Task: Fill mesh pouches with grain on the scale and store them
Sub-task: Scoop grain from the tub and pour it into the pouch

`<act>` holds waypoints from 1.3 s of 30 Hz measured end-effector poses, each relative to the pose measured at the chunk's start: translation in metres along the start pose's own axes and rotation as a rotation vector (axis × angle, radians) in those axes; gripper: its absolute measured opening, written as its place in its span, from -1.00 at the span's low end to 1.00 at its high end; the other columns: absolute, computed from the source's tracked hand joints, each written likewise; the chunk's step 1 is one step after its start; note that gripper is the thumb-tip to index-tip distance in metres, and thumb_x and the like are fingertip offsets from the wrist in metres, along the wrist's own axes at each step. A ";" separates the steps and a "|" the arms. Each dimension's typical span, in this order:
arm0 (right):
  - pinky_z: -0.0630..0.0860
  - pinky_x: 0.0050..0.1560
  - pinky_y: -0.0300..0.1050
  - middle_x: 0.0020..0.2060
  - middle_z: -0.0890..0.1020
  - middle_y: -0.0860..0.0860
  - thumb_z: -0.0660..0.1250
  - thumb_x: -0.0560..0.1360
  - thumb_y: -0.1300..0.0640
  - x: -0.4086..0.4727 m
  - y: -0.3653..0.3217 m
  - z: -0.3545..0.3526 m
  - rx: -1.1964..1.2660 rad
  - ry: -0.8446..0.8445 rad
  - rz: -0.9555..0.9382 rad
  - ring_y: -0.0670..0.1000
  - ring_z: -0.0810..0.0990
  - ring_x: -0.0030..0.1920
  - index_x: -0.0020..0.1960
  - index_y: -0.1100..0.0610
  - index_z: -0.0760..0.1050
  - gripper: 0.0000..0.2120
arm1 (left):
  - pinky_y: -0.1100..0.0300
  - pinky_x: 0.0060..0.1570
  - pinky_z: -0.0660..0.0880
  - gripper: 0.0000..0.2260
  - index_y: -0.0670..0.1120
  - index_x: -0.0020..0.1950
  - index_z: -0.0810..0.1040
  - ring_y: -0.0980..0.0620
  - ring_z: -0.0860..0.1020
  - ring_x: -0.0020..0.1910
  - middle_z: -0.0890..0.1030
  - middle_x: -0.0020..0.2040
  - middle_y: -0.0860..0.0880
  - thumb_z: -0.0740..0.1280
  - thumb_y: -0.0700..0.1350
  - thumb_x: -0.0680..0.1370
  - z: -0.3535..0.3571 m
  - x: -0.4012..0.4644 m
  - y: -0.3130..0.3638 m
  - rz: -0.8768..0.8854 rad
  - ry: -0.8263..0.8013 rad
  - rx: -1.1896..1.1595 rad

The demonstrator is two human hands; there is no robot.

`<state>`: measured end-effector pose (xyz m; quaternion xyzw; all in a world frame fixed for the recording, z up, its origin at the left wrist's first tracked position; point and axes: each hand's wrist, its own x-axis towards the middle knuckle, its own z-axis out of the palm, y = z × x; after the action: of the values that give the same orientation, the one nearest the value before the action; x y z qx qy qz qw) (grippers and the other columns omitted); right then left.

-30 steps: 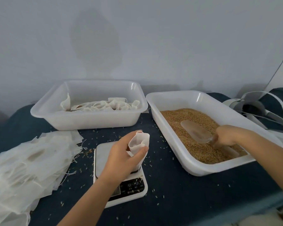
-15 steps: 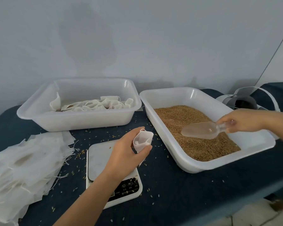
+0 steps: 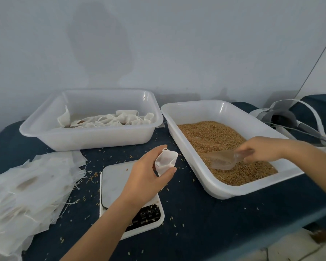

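My left hand point(image 3: 147, 178) grips a white mesh pouch point(image 3: 166, 162) with its mouth held open, above the white digital scale point(image 3: 113, 183). Over at the right, my right hand point(image 3: 260, 148) holds the handle of a clear plastic scoop point(image 3: 221, 161). The scoop's bowl lies low in the brown grain point(image 3: 211, 136) inside the right white tub point(image 3: 194, 110). A second white tub point(image 3: 94, 138) at the back left holds several filled pouches point(image 3: 105, 120). A heap of empty mesh pouches point(image 3: 26, 187) lies at the left.
Loose grains are scattered over the dark blue table cover point(image 3: 215, 219) around the scale. A white and grey headset with straps point(image 3: 282, 119) lies behind the grain tub at the right. A pale wall stands close behind the tubs.
My right hand has swung the scoop from above the grain down into it, nearer the tub's front. My left hand with the open pouch has stayed over the scale.
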<state>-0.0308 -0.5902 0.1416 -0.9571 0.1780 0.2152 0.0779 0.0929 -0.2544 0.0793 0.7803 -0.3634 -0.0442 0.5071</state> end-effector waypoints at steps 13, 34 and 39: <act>0.38 0.26 -0.24 0.19 0.55 -0.24 0.39 0.50 0.17 -0.013 0.021 0.000 0.391 0.039 -0.062 -0.23 0.50 0.20 0.20 -0.17 0.48 -0.64 | 0.65 -0.11 0.31 -0.50 0.16 0.34 0.38 0.36 0.46 0.03 0.49 0.08 0.29 0.42 0.04 0.43 -0.001 0.002 -0.002 -0.014 -0.004 -0.004; 0.43 0.21 -0.13 0.11 0.56 -0.23 0.36 0.50 0.13 -0.002 0.001 -0.020 -0.103 -0.088 -0.040 -0.13 0.52 0.12 0.23 -0.16 0.51 -0.66 | 0.60 -0.10 0.35 -0.52 0.17 0.31 0.41 0.42 0.42 0.03 0.45 0.00 0.38 0.44 0.01 0.42 -0.003 -0.003 -0.004 -0.021 -0.001 0.007; 0.43 0.08 -0.30 0.02 0.58 -0.29 0.37 0.50 0.11 0.009 -0.008 -0.003 0.016 -0.097 -0.132 -0.25 0.54 0.01 0.18 -0.17 0.51 -0.70 | 0.50 -0.13 0.39 -0.54 0.31 0.25 0.35 0.38 0.45 0.03 0.45 0.01 0.38 0.43 0.05 0.43 -0.007 -0.004 -0.005 -0.035 -0.001 0.020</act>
<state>-0.0195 -0.5865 0.1411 -0.9545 0.1123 0.2542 0.1078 0.0956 -0.2460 0.0774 0.7915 -0.3504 -0.0496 0.4983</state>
